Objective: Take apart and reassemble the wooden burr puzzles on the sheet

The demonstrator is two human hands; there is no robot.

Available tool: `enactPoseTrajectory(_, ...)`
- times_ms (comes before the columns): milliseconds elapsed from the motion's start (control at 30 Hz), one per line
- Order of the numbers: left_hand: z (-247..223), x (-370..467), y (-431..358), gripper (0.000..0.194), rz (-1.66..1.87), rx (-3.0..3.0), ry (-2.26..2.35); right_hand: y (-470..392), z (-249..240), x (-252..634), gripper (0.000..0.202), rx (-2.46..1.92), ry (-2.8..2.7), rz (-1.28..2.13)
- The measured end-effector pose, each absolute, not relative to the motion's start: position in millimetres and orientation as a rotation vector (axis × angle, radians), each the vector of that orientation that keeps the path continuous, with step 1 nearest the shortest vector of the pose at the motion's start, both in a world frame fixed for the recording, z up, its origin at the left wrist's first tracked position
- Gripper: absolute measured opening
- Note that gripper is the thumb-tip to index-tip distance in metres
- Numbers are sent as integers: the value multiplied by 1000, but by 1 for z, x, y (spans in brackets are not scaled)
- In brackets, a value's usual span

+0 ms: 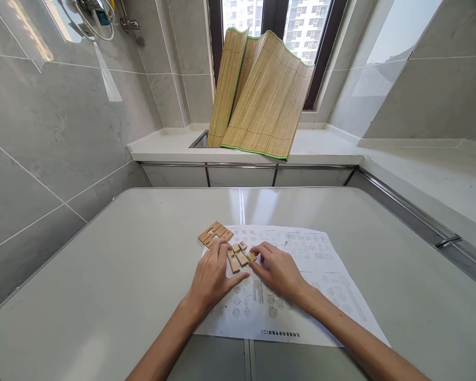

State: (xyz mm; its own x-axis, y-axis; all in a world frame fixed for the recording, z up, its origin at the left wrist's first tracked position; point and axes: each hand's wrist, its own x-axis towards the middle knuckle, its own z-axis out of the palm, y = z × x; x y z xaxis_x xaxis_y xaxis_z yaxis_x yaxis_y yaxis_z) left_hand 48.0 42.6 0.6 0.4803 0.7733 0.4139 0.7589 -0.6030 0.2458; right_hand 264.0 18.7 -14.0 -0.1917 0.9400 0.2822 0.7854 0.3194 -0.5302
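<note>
Several small notched wooden puzzle pieces point(233, 261) lie side by side on a printed instruction sheet point(309, 307). My left hand point(212, 270) rests at their left side, its fingertips touching or just beside them. Its thumb stretches away to the right, apart from the fingers. From the right, my right hand point(275, 267) pinches a small wooden piece point(252, 256) between thumb and fingers, close against the others. Beyond my left fingers lies a flat group of wooden pieces point(215, 233) with cut-out slots, at the sheet's upper left corner. My fingers partly hide the pieces.
Both hands work over a pale, glossy two-panel table point(143, 254). A white ledge point(321, 140) runs behind it, holding a folded bamboo mat point(267, 100) with green edging before the window. Tiled walls point(63, 132) stand close on either side, with a shower fitting point(99, 16) at upper left.
</note>
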Motion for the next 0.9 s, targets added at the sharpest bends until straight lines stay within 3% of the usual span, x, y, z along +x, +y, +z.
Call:
enactPoseTrajectory(133, 2, 49, 55, 76, 637, 2634, 1309, 14, -18, 269, 21, -1363, -2078, 458)
enactPoseTrajectory(300, 9, 57, 63, 59, 580, 2581, 1202, 8, -19, 277, 36, -1206, -2075, 555)
enactPoseTrajectory(500, 12, 49, 55, 56, 677, 2486, 1207, -6, -20, 286, 32, -1224, -1966, 649)
enactPoseTrajectory(900, 18, -12, 34, 58, 645, 2198, 1942, -9, -24, 289, 19, -1291, -1827, 736)
